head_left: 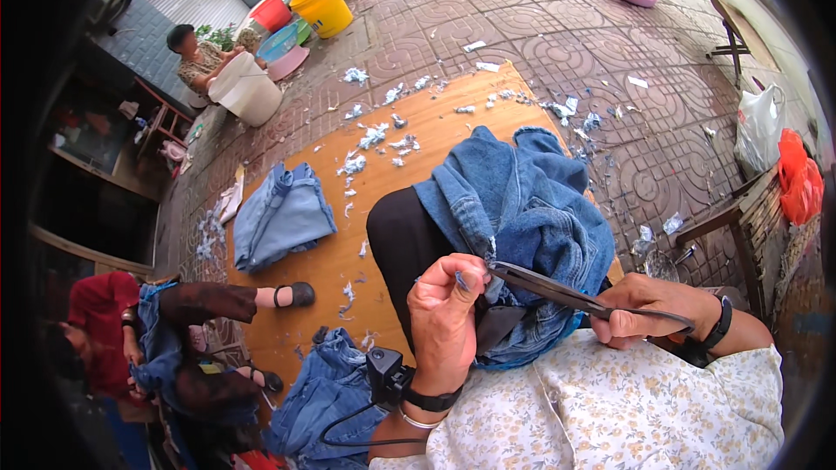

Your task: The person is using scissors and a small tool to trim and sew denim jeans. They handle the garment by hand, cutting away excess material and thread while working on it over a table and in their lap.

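Observation:
A blue denim garment (531,191) lies bunched over my lap and dark-trousered knee. My left hand (446,309) is closed in a pinch at its pale, frayed edge, with a small blue scrap showing on the thumb. In my right hand (649,306) is a pair of dark metal scissors (553,289), its blades pointing left. The blade tips reach the frayed edge right beside my left fingertips. How far apart the blades are is hard to make out.
Folded light-blue jeans (283,216) and another denim piece (326,387) lie on the wooden board (348,226), among pale thread scraps. A co-worker in red (100,305) sits at left with denim. Another person (205,61) sits behind a white bucket (246,91). A bench (740,226) stands right.

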`<state>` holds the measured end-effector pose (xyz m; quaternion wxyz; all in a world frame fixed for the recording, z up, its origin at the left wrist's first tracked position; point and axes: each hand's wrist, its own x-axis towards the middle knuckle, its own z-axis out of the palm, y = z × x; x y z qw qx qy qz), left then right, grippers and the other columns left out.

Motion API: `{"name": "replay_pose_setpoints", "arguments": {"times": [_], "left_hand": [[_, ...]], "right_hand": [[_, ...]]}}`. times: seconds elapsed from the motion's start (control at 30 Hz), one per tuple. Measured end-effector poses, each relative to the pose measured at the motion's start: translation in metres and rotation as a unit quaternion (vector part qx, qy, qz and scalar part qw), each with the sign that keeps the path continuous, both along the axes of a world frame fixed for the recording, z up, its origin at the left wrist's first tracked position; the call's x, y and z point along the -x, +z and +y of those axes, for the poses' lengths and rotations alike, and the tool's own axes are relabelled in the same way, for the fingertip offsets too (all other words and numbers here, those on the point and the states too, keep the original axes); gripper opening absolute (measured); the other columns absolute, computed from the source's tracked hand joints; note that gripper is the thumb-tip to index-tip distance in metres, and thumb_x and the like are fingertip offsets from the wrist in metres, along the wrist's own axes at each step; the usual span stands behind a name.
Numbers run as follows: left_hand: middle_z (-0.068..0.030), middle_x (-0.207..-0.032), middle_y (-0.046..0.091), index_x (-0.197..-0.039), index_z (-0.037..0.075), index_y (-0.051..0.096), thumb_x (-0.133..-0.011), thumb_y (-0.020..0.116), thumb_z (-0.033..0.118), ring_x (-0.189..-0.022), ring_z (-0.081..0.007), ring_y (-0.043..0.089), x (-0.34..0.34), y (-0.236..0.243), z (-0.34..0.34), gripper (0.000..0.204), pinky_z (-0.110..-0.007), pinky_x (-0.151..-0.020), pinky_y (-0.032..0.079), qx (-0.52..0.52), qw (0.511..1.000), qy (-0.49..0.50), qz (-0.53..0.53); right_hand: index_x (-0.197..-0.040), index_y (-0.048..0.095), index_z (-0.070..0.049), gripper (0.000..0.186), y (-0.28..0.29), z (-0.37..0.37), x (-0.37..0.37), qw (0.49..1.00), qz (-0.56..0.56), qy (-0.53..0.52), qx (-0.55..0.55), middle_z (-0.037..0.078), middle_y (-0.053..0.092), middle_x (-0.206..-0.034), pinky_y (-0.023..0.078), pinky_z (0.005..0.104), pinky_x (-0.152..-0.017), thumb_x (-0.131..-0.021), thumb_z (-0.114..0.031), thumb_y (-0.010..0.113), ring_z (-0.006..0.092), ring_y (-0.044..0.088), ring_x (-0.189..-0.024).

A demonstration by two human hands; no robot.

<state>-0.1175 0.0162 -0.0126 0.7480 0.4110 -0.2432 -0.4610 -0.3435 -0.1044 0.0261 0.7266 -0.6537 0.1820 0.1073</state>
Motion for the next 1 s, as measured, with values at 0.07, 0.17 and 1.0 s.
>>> {"name": "replay_pose_setpoints", "arguments": {"times": [0.07,0.17,1.0], "left_hand": [[-0.0038,-0.087,0.057,-0.081,0.004,0.058,-0.082,0.071,0.019,-0.075,-0.0104,0.048,0.000,-0.001,0.000,0.019,-0.024,-0.073,0.039,0.003,1.000,0.002,0.003],[-0.0038,-0.086,0.056,-0.081,0.004,0.059,-0.082,0.071,0.018,-0.075,-0.0106,0.048,0.001,-0.001,0.000,0.019,-0.024,-0.073,0.039,0.009,1.000,0.011,-0.004],[-0.0040,-0.086,0.058,-0.081,0.002,0.061,-0.083,0.069,0.017,-0.077,-0.0094,0.050,0.002,-0.006,0.003,0.017,-0.023,-0.075,0.039,0.028,0.999,0.001,0.019]], "right_hand": [[-0.081,0.058,-0.002,0.060,0.000,0.000,0.003,0.999,0.024,-0.003,-0.031,0.003,0.055,-0.067,0.037,0.0235,-0.051,-0.086,-0.061,0.050,0.0095,0.049,-0.059],[-0.081,0.057,-0.002,0.060,0.003,0.003,0.002,0.998,0.027,-0.022,-0.061,0.002,0.054,-0.067,0.035,0.0215,-0.050,-0.087,-0.061,0.049,0.0077,0.047,-0.058],[-0.068,0.050,-0.005,0.067,0.015,0.000,-0.006,0.995,-0.053,-0.001,0.084,0.000,0.046,-0.058,0.034,0.0264,-0.047,-0.090,-0.066,0.033,0.0099,0.045,-0.053]]}}
